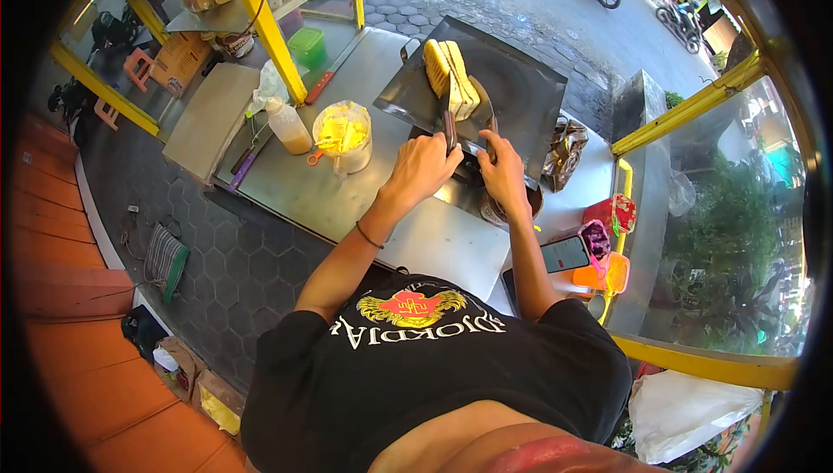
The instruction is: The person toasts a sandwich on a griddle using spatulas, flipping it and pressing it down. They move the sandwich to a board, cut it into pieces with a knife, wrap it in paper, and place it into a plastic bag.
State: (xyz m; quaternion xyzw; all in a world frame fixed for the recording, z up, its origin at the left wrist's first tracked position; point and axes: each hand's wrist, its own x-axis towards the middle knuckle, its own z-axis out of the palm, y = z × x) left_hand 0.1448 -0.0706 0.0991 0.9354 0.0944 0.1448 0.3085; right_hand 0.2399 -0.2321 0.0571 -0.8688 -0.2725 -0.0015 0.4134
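Thick slices of bread [449, 74] are pressed together on edge at the left part of the black griddle [529, 74]. My left hand [423, 165] is closed around the dark handle of a spatula [449, 126], whose blade meets the near left side of the bread. Fingers wrapped, my right hand [503, 165] holds a second dark-handled tool [482, 100] against the bread's right side. The bread sits between the two tools. Both hands are over the griddle's near edge.
Left of the griddle stand a tub of yellow spread [343, 130], a squeeze bottle [287, 126], a red-handled knife [319, 87] and a green container [308, 46]. At right are a crumpled brown bag [566, 154], a phone [565, 253] and an orange container [607, 273]. Yellow posts frame the counter.
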